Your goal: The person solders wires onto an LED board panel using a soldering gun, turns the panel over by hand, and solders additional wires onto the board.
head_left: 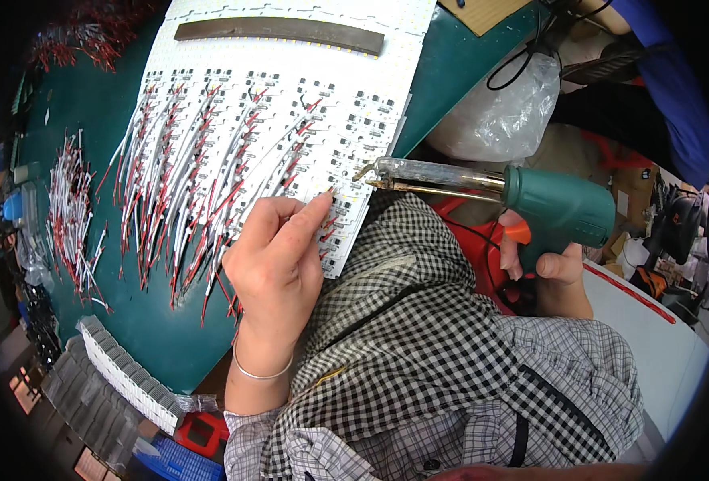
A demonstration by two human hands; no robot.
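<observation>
My left hand (277,255) pinches the end of a thin red wire (328,195) against a white panel of small circuit boards (290,112) on the green table. Many red and white wire pairs (186,184) lie soldered across the panel. My right hand (548,268) grips a green soldering gun (559,210) by its handle. The gun's clear barrel and metal tip (364,173) point left and hover just right of my left fingertips, over the panel's lower right edge.
A dark flat bar (278,34) lies across the panel's far end. Loose red and white wires (70,212) are piled at the left on the green table (146,321). Grey ribbed trays (122,373) sit at the near left. A clear plastic bag (503,112) rests at right.
</observation>
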